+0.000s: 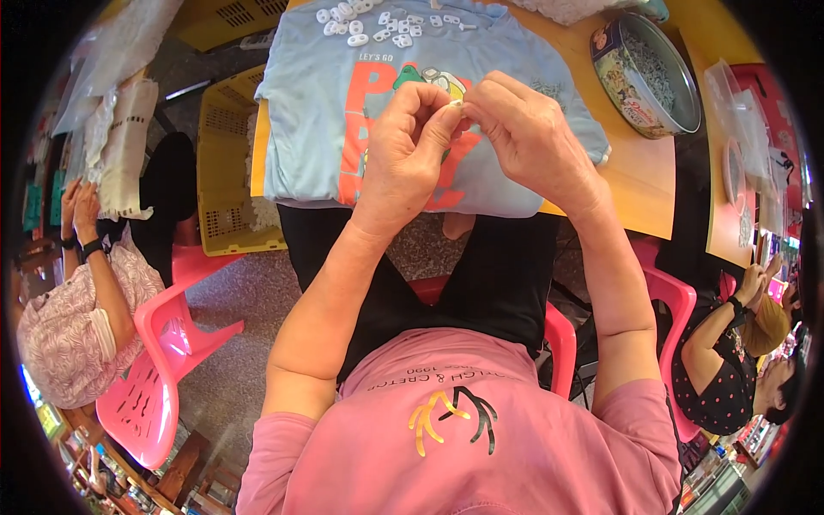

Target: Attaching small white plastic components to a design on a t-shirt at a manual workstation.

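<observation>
My left hand (410,146) and my right hand (534,142) meet over a folded light-blue shirt (300,112) spread on the table. Between the left thumb and forefinger sits a small white plastic piece (456,103), mostly covered by the fingers. My right fingers are pinched together right against it; what they hold is hidden. Beyond my hands, several white oval plastic pieces with holes (357,39) and more white pieces (402,39) lie loose on the shirt. Small grey metal bits (549,88) lie on the cloth beside the right hand.
An oval tin (631,99) full of small grey metal parts stands on the yellow table (648,184) at right. A yellow crate (225,163) is at left. Pink chairs (167,352) and other people at work (77,318) flank me on both sides.
</observation>
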Demonstrator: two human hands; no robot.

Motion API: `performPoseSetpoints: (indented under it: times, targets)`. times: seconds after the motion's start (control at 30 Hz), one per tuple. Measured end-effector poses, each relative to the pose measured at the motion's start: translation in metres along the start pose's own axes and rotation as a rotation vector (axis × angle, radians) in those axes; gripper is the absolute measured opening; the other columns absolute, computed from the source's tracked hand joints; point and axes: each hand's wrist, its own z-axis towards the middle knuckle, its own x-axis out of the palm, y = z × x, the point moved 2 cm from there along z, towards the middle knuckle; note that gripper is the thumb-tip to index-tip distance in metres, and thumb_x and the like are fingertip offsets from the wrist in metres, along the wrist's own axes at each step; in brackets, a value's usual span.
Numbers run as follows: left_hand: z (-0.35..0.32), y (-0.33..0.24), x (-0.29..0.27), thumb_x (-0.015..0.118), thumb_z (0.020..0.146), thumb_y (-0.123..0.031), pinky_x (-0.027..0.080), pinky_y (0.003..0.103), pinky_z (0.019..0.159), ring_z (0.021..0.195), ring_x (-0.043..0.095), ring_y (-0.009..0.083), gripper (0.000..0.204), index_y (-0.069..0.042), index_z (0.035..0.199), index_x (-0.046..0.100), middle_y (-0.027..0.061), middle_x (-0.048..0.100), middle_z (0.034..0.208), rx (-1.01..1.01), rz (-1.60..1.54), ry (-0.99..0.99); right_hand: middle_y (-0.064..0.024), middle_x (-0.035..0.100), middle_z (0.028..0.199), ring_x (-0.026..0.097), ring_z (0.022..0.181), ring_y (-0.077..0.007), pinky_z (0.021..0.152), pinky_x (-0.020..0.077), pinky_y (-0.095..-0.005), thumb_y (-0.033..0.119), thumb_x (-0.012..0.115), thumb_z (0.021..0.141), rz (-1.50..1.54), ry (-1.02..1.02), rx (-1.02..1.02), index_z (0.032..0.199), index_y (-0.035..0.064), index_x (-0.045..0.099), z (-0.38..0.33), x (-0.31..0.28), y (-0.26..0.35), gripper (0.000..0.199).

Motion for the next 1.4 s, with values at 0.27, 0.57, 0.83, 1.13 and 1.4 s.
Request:
performPoseSetpoints:
  times: [0.27,0.57,0.83,1.13,1.4]
  targets:
    - [0.0,-0.004,-0.004,0.057,0.1,-0.013,0.052,0.023,0.076,0.081,0.057,0.0062,0.013,0.0,0.1,0.054,0.0032,0.062,0.091,-0.019,-0.046,0.002,-0.0134,0.058,0.083,0.058,0.074,-0.0341,0.064,0.0462,-0.0386,0.009,0.06,0.092,-0.041,0.018,-0.041,0.093,0.0002,0.059,0.001,-0.018,-0.004,0.009]
    - [-0.002,-0.007,-0.002,0.056,0.1,-0.014,0.053,0.025,0.083,0.086,0.06,0.0078,0.013,-0.001,0.1,0.055,0.0033,0.062,0.091,-0.028,-0.06,0.061,-0.0129,0.059,0.084,0.059,0.073,-0.0334,0.064,0.0471,-0.0384,0.011,0.061,0.093,-0.078,0.04,-0.086,0.095,0.0005,0.059,0.002,-0.018,-0.002,0.011]
    - [-0.003,-0.009,0.0,0.052,0.103,-0.017,0.049,0.023,0.077,0.083,0.058,0.0076,0.018,-0.001,0.097,0.056,0.0015,0.061,0.087,0.002,0.011,0.119,-0.0145,0.059,0.085,0.059,0.074,-0.0355,0.064,0.0481,-0.0414,0.01,0.061,0.091,0.0,0.013,-0.061,0.094,0.0014,0.058,0.001,-0.017,0.002,0.009]
    - [-0.005,-0.003,-0.005,0.05,0.103,-0.016,0.04,0.022,0.067,0.075,0.045,0.0063,0.017,-0.003,0.093,0.053,-0.0024,0.049,0.081,0.065,0.074,0.149,-0.0142,0.058,0.087,0.059,0.075,-0.0347,0.066,0.0466,-0.0402,0.008,0.057,0.094,-0.068,0.111,-0.103,0.095,-0.0005,0.056,0.001,-0.023,0.0,0.009]
    - [-0.004,0.001,-0.002,0.049,0.103,-0.016,0.039,0.023,0.067,0.074,0.043,0.0073,0.017,-0.003,0.092,0.052,-0.0016,0.048,0.08,0.07,0.059,0.152,-0.015,0.054,0.09,0.055,0.077,-0.0347,0.068,0.0455,-0.0403,0.007,0.054,0.096,-0.003,0.129,-0.127,0.096,-0.0014,0.052,-0.003,-0.015,-0.004,0.008]
